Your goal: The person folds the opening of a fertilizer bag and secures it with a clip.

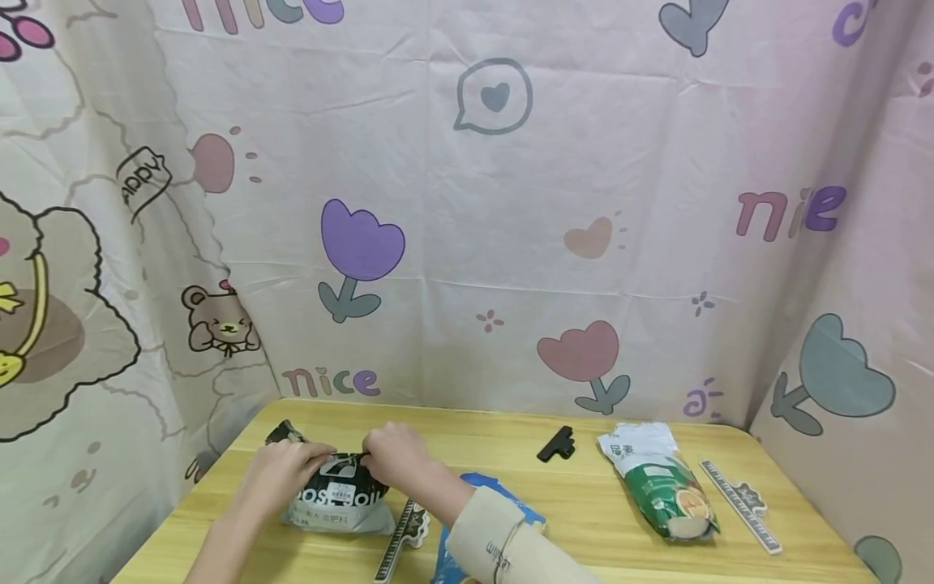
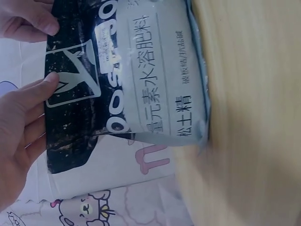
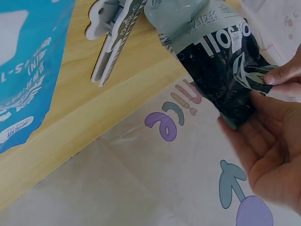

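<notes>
A black and grey fertilizer bag [image 1: 339, 515] with white lettering stands at the left of the table. My left hand [image 1: 280, 478] pinches its black upper edge, thumb on the front and fingers behind in the left wrist view. The right hand [image 1: 409, 458] grips the same edge a short way along; in the right wrist view this hand [image 3: 277, 150] has its fingers behind the black part of the bag [image 3: 221, 70]. A dark patterned piece [image 1: 286, 431] pokes out behind my left hand; whether it belongs to the bag I cannot tell.
Beside the bag lies a long spring clip [image 1: 404, 531] with a ruler-like pattern. A blue bag [image 1: 503, 491] is partly under the right forearm. Farther right are a black clip [image 1: 558, 444], a green and white bag [image 1: 660, 487] and another long clip [image 1: 740, 503].
</notes>
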`<state>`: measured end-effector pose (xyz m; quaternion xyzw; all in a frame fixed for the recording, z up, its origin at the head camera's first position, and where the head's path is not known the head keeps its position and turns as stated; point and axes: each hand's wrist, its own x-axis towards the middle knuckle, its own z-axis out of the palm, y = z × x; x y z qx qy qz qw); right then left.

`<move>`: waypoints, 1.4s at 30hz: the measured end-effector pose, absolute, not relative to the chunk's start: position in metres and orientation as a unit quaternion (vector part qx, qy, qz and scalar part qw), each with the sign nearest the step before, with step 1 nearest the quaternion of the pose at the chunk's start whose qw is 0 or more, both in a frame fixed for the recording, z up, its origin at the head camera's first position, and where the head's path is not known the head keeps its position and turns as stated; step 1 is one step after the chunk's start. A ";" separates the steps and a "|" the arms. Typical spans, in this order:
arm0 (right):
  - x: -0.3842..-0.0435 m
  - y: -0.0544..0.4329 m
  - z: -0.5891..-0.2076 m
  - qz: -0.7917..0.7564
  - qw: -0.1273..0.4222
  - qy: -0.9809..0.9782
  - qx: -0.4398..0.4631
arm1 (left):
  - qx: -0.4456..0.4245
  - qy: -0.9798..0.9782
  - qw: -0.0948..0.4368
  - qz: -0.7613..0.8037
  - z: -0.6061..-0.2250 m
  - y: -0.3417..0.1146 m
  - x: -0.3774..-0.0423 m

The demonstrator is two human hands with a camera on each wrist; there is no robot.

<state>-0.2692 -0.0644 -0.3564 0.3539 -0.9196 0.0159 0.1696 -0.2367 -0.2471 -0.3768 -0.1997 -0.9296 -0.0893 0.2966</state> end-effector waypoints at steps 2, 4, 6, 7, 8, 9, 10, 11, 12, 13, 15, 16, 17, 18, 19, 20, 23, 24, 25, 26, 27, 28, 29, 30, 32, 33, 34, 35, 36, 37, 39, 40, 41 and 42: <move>-0.270 -0.066 -0.357 0.013 0.176 -0.916 0.361 | -0.193 -0.925 0.315 -0.085 -0.379 -0.247 -0.236; -0.270 -0.066 -0.358 0.007 0.183 -0.912 0.366 | -0.183 -0.922 0.330 -0.084 -0.381 -0.247 -0.235; -0.270 -0.066 -0.359 0.001 0.191 -0.910 0.368 | -0.175 -0.921 0.337 -0.083 -0.381 -0.245 -0.234; -0.271 -0.066 -0.360 0.000 0.195 -0.909 0.367 | -0.171 -0.922 0.337 -0.086 -0.381 -0.244 -0.234; -0.271 -0.066 -0.360 -0.002 0.199 -0.909 0.365 | -0.168 -0.923 0.335 -0.091 -0.381 -0.243 -0.234; -0.271 -0.066 -0.360 -0.003 0.203 -0.909 0.363 | -0.166 -0.923 0.333 -0.096 -0.380 -0.242 -0.234; -0.271 -0.066 -0.360 -0.002 0.205 -0.910 0.362 | -0.163 -0.925 0.329 -0.099 -0.380 -0.241 -0.234; -0.271 -0.066 -0.360 -0.002 0.205 -0.910 0.361 | -0.163 -0.926 0.326 -0.102 -0.380 -0.241 -0.235; -0.271 -0.066 -0.360 -0.002 0.206 -0.910 0.361 | -0.162 -0.927 0.322 -0.103 -0.379 -0.240 -0.235; -0.271 -0.066 -0.361 -0.002 0.206 -0.909 0.362 | -0.161 -0.929 0.316 -0.104 -0.379 -0.240 -0.235; -0.271 -0.066 -0.361 -0.005 0.216 -0.905 0.368 | -0.161 -0.934 0.303 -0.101 -0.378 -0.239 -0.234; -0.270 -0.066 -0.362 -0.006 0.224 -0.902 0.369 | -0.162 -0.937 0.294 -0.099 -0.378 -0.239 -0.234; -0.270 -0.067 -0.363 -0.006 0.232 -0.899 0.370 | -0.165 -0.939 0.287 -0.097 -0.377 -0.238 -0.234; -0.269 -0.067 -0.364 -0.007 0.243 -0.897 0.371 | -0.166 -0.941 0.280 -0.096 -0.377 -0.238 -0.234; -0.269 -0.068 -0.365 -0.007 0.250 -0.895 0.368 | -0.166 -0.943 0.273 -0.096 -0.377 -0.237 -0.234; -0.268 -0.069 -0.366 -0.008 0.259 -0.894 0.366 | -0.166 -0.944 0.267 -0.098 -0.378 -0.236 -0.234; -0.266 -0.071 -0.367 -0.006 0.266 -0.895 0.357 | -0.157 -0.944 0.272 -0.099 -0.379 -0.233 -0.235; -0.266 -0.072 -0.367 -0.006 0.267 -0.896 0.355 | -0.154 -0.942 0.281 -0.098 -0.380 -0.232 -0.236; -0.266 -0.073 -0.366 -0.005 0.268 -0.896 0.353 | -0.149 -0.941 0.288 -0.096 -0.381 -0.231 -0.236; -0.265 -0.073 -0.366 -0.004 0.269 -0.896 0.353 | -0.145 -0.940 0.294 -0.096 -0.381 -0.230 -0.235; -0.265 -0.073 -0.365 -0.003 0.270 -0.896 0.353 | -0.142 -0.937 0.307 -0.090 -0.382 -0.229 -0.235; -0.265 -0.074 -0.364 -0.002 0.270 -0.896 0.353 | -0.139 -0.936 0.311 -0.091 -0.382 -0.227 -0.234; -0.265 -0.074 -0.364 -0.001 0.271 -0.895 0.353 | -0.135 -0.935 0.314 -0.090 -0.383 -0.226 -0.234; -0.266 -0.074 -0.363 -0.002 0.272 -0.895 0.353 | -0.132 -0.935 0.316 -0.091 -0.383 -0.225 -0.234; -0.266 -0.074 -0.364 -0.005 0.272 -0.895 0.353 | -0.125 -0.938 0.311 -0.094 -0.384 -0.224 -0.234; -0.267 -0.074 -0.364 -0.006 0.270 -0.897 0.351 | -0.123 -0.938 0.309 -0.094 -0.384 -0.224 -0.234; -0.267 -0.074 -0.364 -0.005 0.269 -0.898 0.348 | -0.122 -0.940 0.303 -0.097 -0.384 -0.224 -0.235; -0.267 -0.074 -0.364 -0.004 0.267 -0.900 0.345 | -0.122 -0.940 0.303 -0.097 -0.384 -0.224 -0.235; -0.267 -0.074 -0.364 -0.001 0.264 -0.902 0.343 | -0.123 -0.940 0.302 -0.097 -0.383 -0.225 -0.236; -0.267 -0.074 -0.364 0.003 0.261 -0.903 0.342 | -0.125 -0.940 0.302 -0.096 -0.383 -0.225 -0.236; -0.267 -0.074 -0.364 0.012 0.256 -0.905 0.340 | -0.132 -0.940 0.301 -0.096 -0.383 -0.226 -0.236; -0.267 -0.074 -0.364 0.015 0.256 -0.905 0.341 | -0.135 -0.939 0.302 -0.096 -0.383 -0.227 -0.236; -0.266 -0.074 -0.364 0.013 0.258 -0.903 0.343 | -0.138 -0.938 0.302 -0.098 -0.383 -0.227 -0.236; -0.266 -0.074 -0.364 0.005 0.260 -0.902 0.345 | -0.141 -0.937 0.304 -0.099 -0.383 -0.227 -0.237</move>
